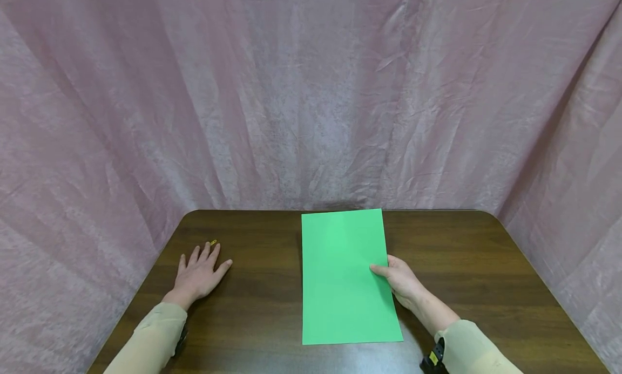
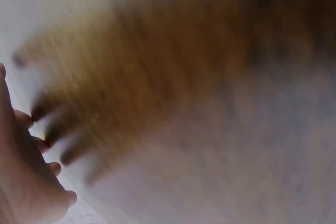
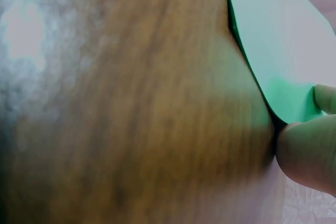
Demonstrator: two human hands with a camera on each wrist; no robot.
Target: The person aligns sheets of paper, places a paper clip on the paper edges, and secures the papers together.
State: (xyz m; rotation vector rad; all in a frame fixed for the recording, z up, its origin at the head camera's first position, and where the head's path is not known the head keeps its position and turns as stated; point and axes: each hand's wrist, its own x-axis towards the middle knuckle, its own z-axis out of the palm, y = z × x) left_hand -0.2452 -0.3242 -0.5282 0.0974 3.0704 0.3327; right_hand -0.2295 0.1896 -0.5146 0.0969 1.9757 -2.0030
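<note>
My right hand holds a sheet of green paper by its right edge, thumb on top and the other fingers hidden beneath. In the right wrist view the green paper rises at an angle from the wooden surface, pinched at its edge by the fingers. My left hand rests palm down on the table with its fingers spread. Just beyond its fingertips lies a small yellow item, shaped like a paper clip. The left wrist view shows this hand at the left edge, with its reflection in the tabletop.
The dark brown wooden table has rounded far corners and a glossy top. Pink velvety curtain hangs behind it and along both sides. A black wrist strap shows at my right sleeve.
</note>
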